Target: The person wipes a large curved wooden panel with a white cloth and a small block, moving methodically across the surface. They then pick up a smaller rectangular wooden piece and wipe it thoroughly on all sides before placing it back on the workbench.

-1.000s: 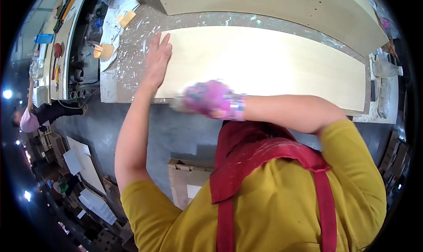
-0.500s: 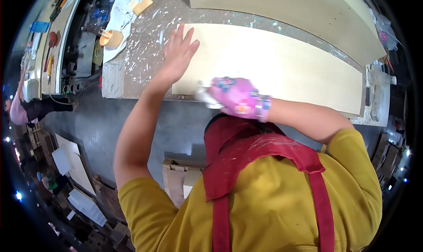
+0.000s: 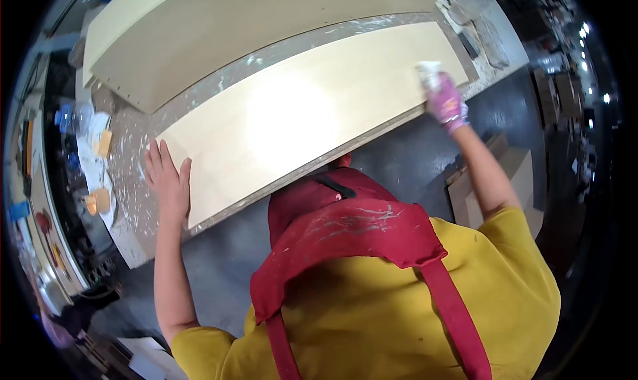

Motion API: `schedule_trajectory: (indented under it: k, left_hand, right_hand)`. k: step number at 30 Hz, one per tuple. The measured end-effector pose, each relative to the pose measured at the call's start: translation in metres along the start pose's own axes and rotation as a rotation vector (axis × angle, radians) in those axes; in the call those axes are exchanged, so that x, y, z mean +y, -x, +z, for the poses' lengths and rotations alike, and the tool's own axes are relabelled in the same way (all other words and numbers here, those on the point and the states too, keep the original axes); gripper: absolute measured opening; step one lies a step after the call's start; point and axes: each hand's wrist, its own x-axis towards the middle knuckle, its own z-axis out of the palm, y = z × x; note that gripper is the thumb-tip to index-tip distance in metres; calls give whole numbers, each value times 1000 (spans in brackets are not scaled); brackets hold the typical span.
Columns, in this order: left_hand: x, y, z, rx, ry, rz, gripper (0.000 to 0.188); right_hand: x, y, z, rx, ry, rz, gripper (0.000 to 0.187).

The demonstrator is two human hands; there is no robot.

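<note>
As the left hand (image 3: 170,186) splays near a cup (image 3: 101,199), contents unclear, the right (image 3: 446,102) grips something white (image 3: 429,70).

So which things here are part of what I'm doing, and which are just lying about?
In use:
White wad, blurred, in the gloved right hand
Pale board, left hand at its left end
Workbench under the board

Apparently just lying about:
Yellowish block
Tan cup
Clear plastic bottle at the bench's right end
</note>
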Motion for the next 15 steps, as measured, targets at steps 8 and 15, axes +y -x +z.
schedule_trajectory:
  k: [8, 15]
  left_hand:
    - [128, -91, 10, 88, 233, 374, 60]
    - [174, -109, 36, 130, 230, 344, 50]
  right_hand:
    - [-67, 42, -56, -196, -451, 46, 27]
    - [-128, 93, -27, -614, -574, -51, 33]
